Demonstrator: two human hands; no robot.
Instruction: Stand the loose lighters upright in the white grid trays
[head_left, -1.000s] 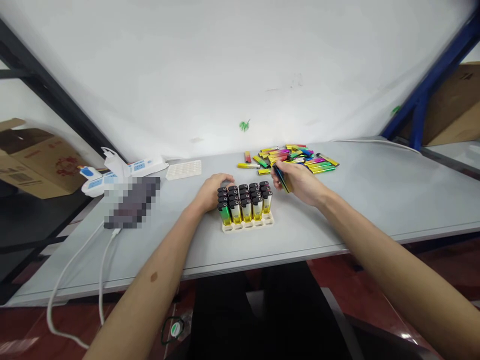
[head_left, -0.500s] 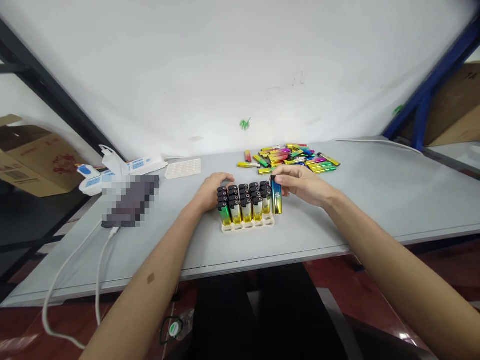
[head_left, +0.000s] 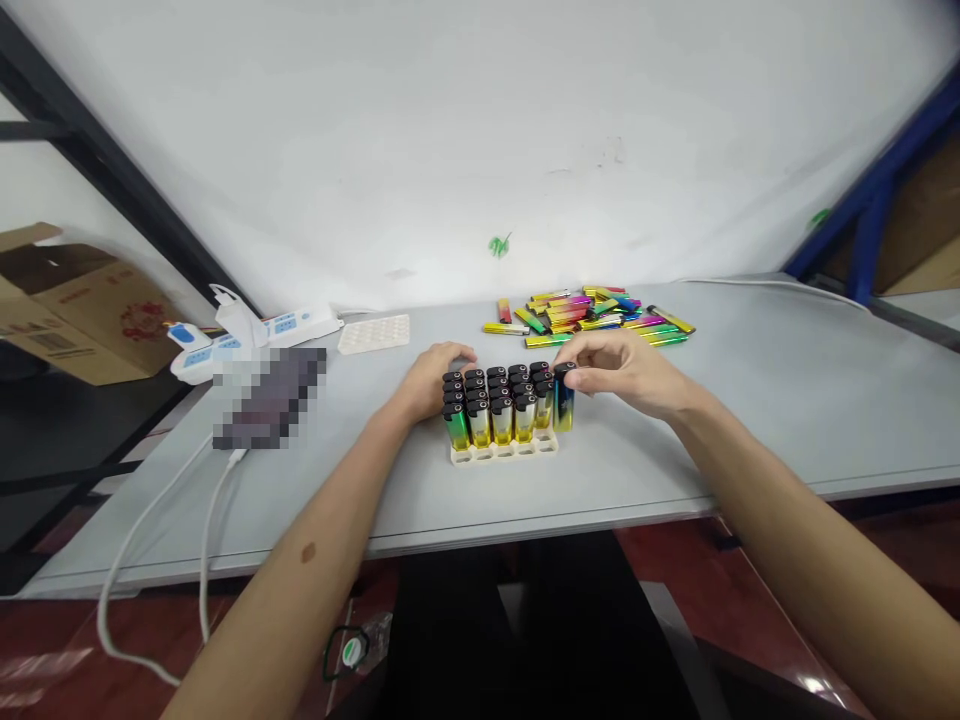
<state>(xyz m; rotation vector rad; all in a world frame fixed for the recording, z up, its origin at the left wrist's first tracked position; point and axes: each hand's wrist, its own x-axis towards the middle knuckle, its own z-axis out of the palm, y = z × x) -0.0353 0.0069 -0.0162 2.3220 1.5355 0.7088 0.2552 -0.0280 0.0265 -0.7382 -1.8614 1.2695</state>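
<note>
My right hand (head_left: 619, 370) pinches a blue and gold lighter (head_left: 564, 405) upright, just beside the right side of a white plastic rack (head_left: 506, 456). Several lighters (head_left: 502, 420) with black tops stand in rows in the rack, metallic green, silver and gold. The front row of round holes shows bare. At the rack's far left corner my left hand (head_left: 435, 378) is curled round the back of it; some of its fingertips are hidden behind the lighters.
Behind the rack, a loose pile of shiny coloured lighters (head_left: 592, 318) lies near the wall. A second white rack (head_left: 374, 334) lies at the back left, beside a power strip (head_left: 300, 325) and a blurred dark device (head_left: 270, 400) with white cables. A cardboard box (head_left: 97, 310) stands farther left.
The blue and gold lighter has turned in my right hand, so its printed face now shows less. My left hand stays at the rack. The whole view has shifted slightly.
</note>
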